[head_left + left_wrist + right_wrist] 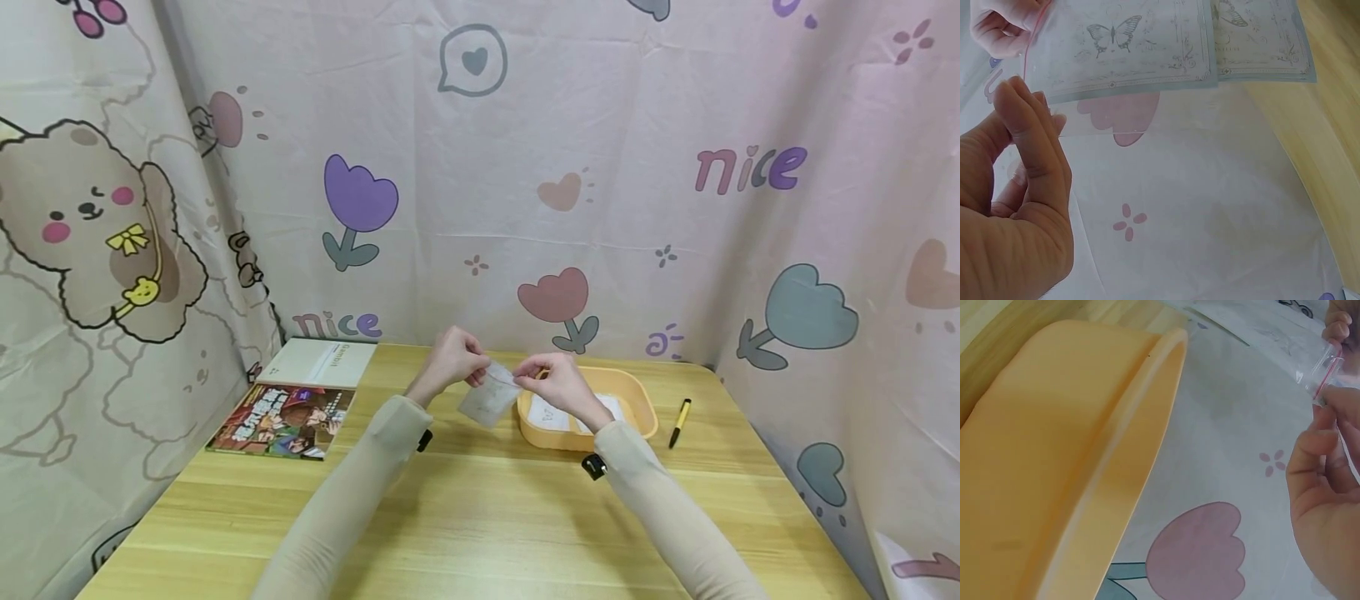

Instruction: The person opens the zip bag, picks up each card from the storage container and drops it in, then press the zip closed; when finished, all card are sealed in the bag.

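Note:
A small clear zip bag [486, 402] with a red seal line hangs above the table between the two hands. Pale cards printed with butterflies [1113, 37] show inside or through it in the left wrist view. My left hand [452, 358] pinches the bag's top edge at its left end. At the right end of that edge, my right hand [561, 383] pinches it between thumb and fingers. Just behind and below the right hand stands an orange tray [647, 407]. White printed packets [551, 417] lie in it, partly covered by the right hand and wrist.
A yellow and black pen [680, 423] lies right of the tray. On the left of the wooden table [480, 517] are a colourful comic-style book [285, 422] and a white book [318, 362]. A printed curtain [465, 167] closes off the back and sides.

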The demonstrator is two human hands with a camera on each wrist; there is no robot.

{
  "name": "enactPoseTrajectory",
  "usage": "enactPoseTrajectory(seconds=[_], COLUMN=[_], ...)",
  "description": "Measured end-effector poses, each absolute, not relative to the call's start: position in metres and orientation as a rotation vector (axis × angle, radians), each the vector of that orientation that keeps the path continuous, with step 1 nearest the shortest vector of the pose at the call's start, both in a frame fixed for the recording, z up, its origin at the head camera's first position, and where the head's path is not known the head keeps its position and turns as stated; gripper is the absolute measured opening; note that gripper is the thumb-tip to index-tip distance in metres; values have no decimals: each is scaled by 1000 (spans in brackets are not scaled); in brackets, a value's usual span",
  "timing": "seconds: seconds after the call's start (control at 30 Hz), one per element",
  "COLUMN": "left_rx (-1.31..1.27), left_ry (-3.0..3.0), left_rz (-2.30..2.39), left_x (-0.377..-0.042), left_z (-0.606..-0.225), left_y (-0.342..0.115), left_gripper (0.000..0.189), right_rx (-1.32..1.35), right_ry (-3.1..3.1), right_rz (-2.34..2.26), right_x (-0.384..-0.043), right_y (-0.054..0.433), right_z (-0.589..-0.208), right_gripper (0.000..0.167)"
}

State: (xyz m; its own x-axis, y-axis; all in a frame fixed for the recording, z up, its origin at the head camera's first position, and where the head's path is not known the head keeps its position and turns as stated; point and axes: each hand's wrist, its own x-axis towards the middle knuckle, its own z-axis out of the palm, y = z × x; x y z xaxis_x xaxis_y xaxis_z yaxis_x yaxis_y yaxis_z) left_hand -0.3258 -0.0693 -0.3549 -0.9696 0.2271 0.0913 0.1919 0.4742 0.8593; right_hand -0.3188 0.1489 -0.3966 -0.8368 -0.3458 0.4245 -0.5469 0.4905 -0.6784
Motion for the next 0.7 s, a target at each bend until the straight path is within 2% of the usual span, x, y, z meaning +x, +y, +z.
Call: enactPoseTrajectory(seconds=[0.7], left_rx=[405], left_ry=[2650], left_rz=[1587], left_x=[-326], left_z=[-356], left_y=[-70], left_gripper=[10], right_rx=[736], right_ry=[-2539], right_rz=[1340], right_x=[-318], right_y=[144], right_z=[-401], right_gripper=[8])
